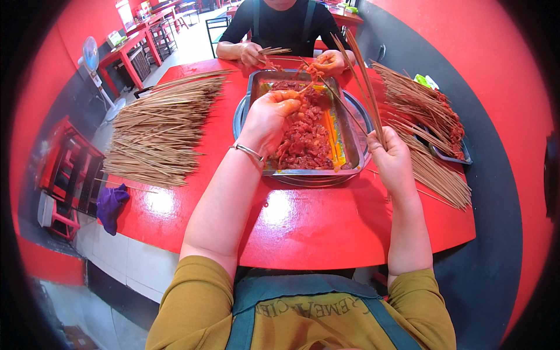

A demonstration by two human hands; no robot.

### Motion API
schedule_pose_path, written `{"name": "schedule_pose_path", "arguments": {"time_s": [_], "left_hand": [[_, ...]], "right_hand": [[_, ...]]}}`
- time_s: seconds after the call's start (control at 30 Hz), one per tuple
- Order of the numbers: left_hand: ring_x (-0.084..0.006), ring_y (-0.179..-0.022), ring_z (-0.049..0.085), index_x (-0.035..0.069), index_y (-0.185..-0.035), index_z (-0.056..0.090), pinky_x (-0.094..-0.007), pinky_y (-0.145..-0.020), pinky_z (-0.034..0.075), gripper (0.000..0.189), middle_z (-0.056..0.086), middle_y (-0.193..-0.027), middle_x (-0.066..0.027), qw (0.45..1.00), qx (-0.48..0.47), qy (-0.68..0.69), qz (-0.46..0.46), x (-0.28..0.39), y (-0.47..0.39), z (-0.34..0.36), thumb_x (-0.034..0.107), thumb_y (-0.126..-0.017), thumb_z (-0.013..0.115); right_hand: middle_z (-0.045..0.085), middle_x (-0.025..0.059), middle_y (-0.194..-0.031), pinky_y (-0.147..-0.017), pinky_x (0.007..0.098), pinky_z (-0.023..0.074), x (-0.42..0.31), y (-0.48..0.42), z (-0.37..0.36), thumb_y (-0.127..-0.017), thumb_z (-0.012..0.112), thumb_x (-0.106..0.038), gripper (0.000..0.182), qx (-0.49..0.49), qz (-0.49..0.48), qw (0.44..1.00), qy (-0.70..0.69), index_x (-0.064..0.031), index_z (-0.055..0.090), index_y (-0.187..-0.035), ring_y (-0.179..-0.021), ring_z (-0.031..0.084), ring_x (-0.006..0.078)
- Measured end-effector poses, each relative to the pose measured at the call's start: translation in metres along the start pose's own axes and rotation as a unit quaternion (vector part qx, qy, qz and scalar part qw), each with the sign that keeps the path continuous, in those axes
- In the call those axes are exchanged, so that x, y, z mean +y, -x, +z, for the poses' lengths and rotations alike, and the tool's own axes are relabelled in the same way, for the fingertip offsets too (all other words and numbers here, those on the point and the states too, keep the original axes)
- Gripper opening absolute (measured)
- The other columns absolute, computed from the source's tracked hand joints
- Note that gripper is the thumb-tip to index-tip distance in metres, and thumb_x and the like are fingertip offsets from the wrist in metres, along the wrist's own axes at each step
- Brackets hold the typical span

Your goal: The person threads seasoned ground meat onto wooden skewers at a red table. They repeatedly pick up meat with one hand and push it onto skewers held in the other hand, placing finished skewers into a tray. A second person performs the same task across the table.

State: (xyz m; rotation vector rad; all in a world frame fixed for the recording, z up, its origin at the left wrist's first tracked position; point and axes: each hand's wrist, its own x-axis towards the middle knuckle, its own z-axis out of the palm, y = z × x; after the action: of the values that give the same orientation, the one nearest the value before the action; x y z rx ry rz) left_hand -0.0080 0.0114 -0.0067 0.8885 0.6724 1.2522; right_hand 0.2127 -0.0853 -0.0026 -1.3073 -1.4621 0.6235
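My left hand (276,114) pinches a strip of raw marinated meat (308,89) over the tray. In my right hand (390,153) are several thin wooden skewers (366,89). One skewer (345,106) slants from that hand up-left towards the meat, and its upper end is threaded with or lies against the pieces there. Below both hands, a rectangular metal tray (311,172) holds a heap of red sliced meat (306,142) with orange liquid along its right side. A round metal tray (302,180) shows beneath it.
A large pile of bare skewers (159,129) covers the red table's (297,245) left side. At right, meat-loaded skewers (420,109) rest partly on a tray (464,160). A co-worker opposite holds skewers (274,51) and meat. A purple cloth (112,208) hangs over the left edge.
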Motion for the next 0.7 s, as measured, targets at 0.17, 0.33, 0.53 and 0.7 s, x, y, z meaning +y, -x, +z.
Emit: {"name": "schedule_pose_path", "arguments": {"time_s": [0.17, 0.33, 0.53, 0.7], "left_hand": [[-0.0223, -0.079, 0.062, -0.003, -0.1, 0.053, -0.0327, -0.072, 0.053, 0.013, 0.061, -0.091, -0.0138, 0.993, 0.049, 0.098, 0.05, 0.0, -0.007, -0.009, 0.002, -0.088, 0.05], [-0.0229, -0.083, 0.062, -0.003, -0.101, 0.052, -0.0316, -0.073, 0.052, 0.013, 0.062, -0.093, -0.0138, 0.995, 0.035, 0.025, 0.094, 0.0, -0.002, -0.003, 0.002, -0.09, 0.048], [-0.0217, -0.086, 0.062, -0.002, -0.1, 0.052, -0.0306, -0.074, 0.051, 0.012, 0.061, -0.096, -0.0124, 0.994, 0.02, -0.022, 0.104, -0.006, 0.001, 0.004, 0.001, -0.089, 0.049], [-0.021, -0.084, 0.062, -0.002, -0.1, 0.052, -0.031, -0.075, 0.051, 0.012, 0.062, -0.094, -0.0124, 0.995, 0.05, 0.058, 0.069, -0.002, 0.001, 0.005, 0.001, -0.089, 0.049]], "right_hand": [[0.047, -0.002, -0.067, -0.057, 0.0227, 0.0368, 0.001, -0.002, -0.009, -0.086, 0.059, -0.009, 0.011, -0.037, -0.016, 0.995, 0.089, -0.0005, 0.054, -0.081, -0.063, 0.041, 0.0056], [0.049, -0.0017, -0.064, -0.054, 0.0237, 0.0369, -0.003, 0.0, -0.008, -0.085, 0.06, -0.011, 0.012, -0.068, 0.007, 0.99, 0.121, -0.0004, 0.055, -0.081, -0.06, 0.042, 0.0062], [0.056, 0.002, -0.066, -0.056, 0.0248, 0.0421, -0.013, 0.005, 0.007, -0.086, 0.058, -0.01, 0.013, -0.047, 0.008, 0.992, 0.119, 0.0002, 0.055, -0.081, -0.062, 0.051, 0.007], [0.058, 0.0045, -0.067, -0.057, 0.0255, 0.0432, -0.017, 0.006, 0.003, -0.087, 0.058, -0.01, 0.013, -0.05, 0.007, 0.992, 0.112, 0.0004, 0.055, -0.08, -0.062, 0.052, 0.0083]]}}
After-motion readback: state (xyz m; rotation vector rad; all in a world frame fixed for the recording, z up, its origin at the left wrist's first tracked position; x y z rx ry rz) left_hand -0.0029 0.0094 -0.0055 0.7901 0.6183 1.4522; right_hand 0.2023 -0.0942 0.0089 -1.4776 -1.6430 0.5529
